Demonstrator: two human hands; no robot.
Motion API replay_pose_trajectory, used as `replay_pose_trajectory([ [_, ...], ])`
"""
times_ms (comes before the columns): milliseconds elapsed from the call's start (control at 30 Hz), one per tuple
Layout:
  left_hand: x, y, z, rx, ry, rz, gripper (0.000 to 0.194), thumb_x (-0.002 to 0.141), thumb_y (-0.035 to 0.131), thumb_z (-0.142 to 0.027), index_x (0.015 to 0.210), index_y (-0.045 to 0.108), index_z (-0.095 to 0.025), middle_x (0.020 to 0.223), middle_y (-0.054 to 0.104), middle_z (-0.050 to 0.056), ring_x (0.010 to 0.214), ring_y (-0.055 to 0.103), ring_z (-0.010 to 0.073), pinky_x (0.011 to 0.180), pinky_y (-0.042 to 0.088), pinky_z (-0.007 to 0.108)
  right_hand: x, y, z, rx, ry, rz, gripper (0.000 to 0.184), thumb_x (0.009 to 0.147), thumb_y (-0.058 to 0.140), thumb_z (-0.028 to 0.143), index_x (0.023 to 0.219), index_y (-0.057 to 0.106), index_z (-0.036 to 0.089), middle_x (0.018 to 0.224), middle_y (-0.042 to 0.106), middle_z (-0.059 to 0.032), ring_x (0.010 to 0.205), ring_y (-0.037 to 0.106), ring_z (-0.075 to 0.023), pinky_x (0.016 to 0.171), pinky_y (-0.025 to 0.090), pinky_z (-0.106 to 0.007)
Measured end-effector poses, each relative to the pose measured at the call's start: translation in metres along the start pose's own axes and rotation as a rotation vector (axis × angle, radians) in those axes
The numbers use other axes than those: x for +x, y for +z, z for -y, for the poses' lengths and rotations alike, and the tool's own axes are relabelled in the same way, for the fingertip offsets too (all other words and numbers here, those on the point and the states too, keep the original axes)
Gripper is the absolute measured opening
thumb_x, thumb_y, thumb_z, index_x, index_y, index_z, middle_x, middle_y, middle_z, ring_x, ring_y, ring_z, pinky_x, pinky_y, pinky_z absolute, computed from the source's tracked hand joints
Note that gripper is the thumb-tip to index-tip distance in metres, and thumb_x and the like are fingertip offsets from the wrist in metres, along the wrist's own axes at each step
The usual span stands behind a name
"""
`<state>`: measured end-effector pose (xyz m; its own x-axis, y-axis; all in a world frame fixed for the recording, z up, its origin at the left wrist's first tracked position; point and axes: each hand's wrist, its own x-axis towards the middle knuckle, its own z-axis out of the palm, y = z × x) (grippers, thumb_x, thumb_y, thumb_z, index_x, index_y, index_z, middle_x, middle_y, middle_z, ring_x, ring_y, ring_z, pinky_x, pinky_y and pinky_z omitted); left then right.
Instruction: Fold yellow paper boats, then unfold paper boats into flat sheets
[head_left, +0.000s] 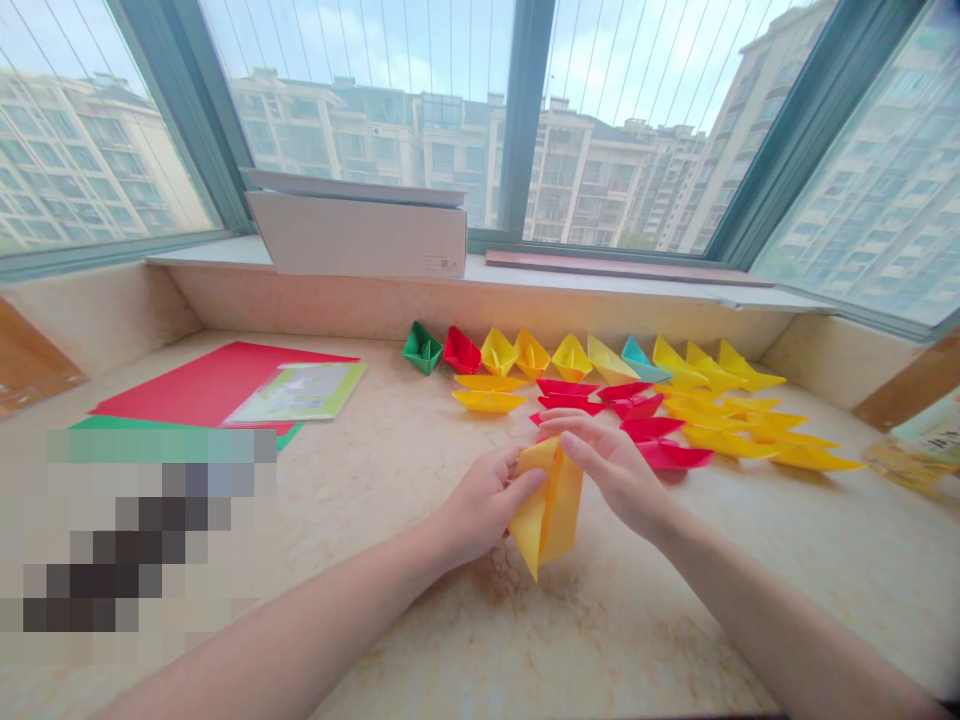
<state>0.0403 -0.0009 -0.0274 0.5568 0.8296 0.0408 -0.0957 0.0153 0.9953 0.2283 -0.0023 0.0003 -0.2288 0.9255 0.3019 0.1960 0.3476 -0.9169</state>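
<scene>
A partly folded piece of yellow paper [561, 510] is held upright above the counter, a pointed corner hanging down. My left hand [491, 500] grips its left side, thumb on the near face and the other fingers behind. At the paper's upper right edge, my right hand [604, 460] is closed on it with the thumb near the top; some of its fingers are hidden behind the paper. Just beyond the hands stand red paper boats [664, 445] and a yellow paper boat [487, 398].
Several folded boats line the back, including a green boat [422, 347] and a light blue boat [643, 362]. Red sheets [195, 385] and a clear packet [300, 392] lie at left. A white box [367, 235] stands on the windowsill; a bottle [926, 450] is at right.
</scene>
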Motion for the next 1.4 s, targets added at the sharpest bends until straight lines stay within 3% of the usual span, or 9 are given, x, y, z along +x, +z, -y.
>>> replay_pose_trajectory([
  [133,0.000,-0.001,0.002,0.056,0.040,-0.015,0.030,0.090,0.062,-0.038,0.111,0.061,-0.017,0.095,0.067,0.005,0.085,0.065,0.0201,0.069,0.047,0.027,0.001,0.001,-0.008,0.117,0.087,0.054,0.034,0.088,0.067,0.042,0.118,0.064,0.026,0.109,0.072,-0.0063,0.103,0.067,-0.0235,0.089,0.053,-0.039],
  [267,0.000,-0.001,0.002,0.104,0.042,-0.015,0.024,0.090,0.062,-0.036,0.105,0.063,-0.016,0.094,0.067,0.004,0.083,0.063,0.0182,0.069,0.047,0.026,0.000,0.004,-0.010,0.120,0.080,-0.007,0.032,0.084,0.072,0.039,0.113,0.066,0.025,0.098,0.073,-0.0047,0.092,0.068,-0.0204,0.082,0.054,-0.034],
  [467,0.000,-0.002,0.000,0.118,0.032,-0.006,0.025,0.089,0.062,-0.034,0.106,0.063,-0.016,0.096,0.068,0.004,0.086,0.064,0.0190,0.071,0.048,0.027,-0.001,0.006,-0.006,0.102,0.057,-0.106,0.031,0.081,0.075,0.037,0.110,0.069,0.025,0.106,0.073,-0.0057,0.096,0.068,-0.0210,0.083,0.054,-0.034],
  [733,0.000,-0.003,0.001,0.148,0.003,0.010,0.028,0.088,0.062,-0.037,0.106,0.065,-0.015,0.092,0.069,0.005,0.079,0.065,0.0187,0.066,0.048,0.027,-0.001,0.005,-0.005,0.107,0.106,-0.162,0.026,0.076,0.079,0.041,0.094,0.075,0.023,0.094,0.077,-0.0051,0.089,0.071,-0.0218,0.084,0.057,-0.037],
  [900,-0.003,-0.001,-0.002,0.124,-0.038,0.065,0.035,0.086,0.065,-0.044,0.106,0.061,-0.015,0.081,0.065,0.002,0.056,0.059,0.0118,0.045,0.043,0.020,-0.004,0.009,-0.004,0.106,0.060,-0.274,0.026,0.075,0.079,0.043,0.089,0.074,0.022,0.092,0.076,-0.0056,0.086,0.072,-0.0228,0.081,0.059,-0.038],
  [1000,-0.005,0.000,-0.004,0.154,-0.063,0.100,0.036,0.088,0.062,-0.047,0.101,0.061,-0.014,0.075,0.063,0.001,0.048,0.055,0.0094,0.040,0.042,0.019,-0.003,0.010,-0.005,0.158,0.044,-0.315,0.033,0.078,0.078,0.044,0.102,0.071,0.022,0.092,0.076,-0.0059,0.087,0.072,-0.0227,0.082,0.058,-0.037],
  [1200,-0.003,0.000,-0.004,0.106,-0.050,-0.036,0.040,0.086,0.063,-0.052,0.098,0.060,-0.014,0.072,0.065,0.002,0.046,0.056,0.0092,0.040,0.043,0.019,0.002,0.010,-0.012,0.122,0.063,-0.168,0.065,0.085,0.068,0.052,0.141,0.047,0.025,0.123,0.068,-0.0110,0.108,0.067,-0.0238,0.089,0.056,-0.037],
  [1267,-0.001,0.000,-0.005,0.074,-0.028,-0.109,0.041,0.085,0.064,-0.053,0.096,0.058,-0.014,0.068,0.065,0.001,0.041,0.054,0.0083,0.039,0.042,0.019,0.001,0.011,-0.011,0.121,0.079,-0.088,0.063,0.085,0.068,0.053,0.138,0.051,0.023,0.126,0.066,-0.0118,0.110,0.066,-0.0242,0.091,0.055,-0.037],
  [1400,-0.003,0.004,-0.006,0.092,0.009,-0.180,0.040,0.085,0.064,-0.053,0.092,0.059,-0.014,0.063,0.063,0.000,0.041,0.054,0.0096,0.038,0.040,0.020,-0.003,0.015,-0.005,0.164,0.173,0.007,0.043,0.084,0.068,0.053,0.109,0.069,0.017,0.103,0.074,-0.0093,0.091,0.071,-0.0239,0.077,0.057,-0.034],
])
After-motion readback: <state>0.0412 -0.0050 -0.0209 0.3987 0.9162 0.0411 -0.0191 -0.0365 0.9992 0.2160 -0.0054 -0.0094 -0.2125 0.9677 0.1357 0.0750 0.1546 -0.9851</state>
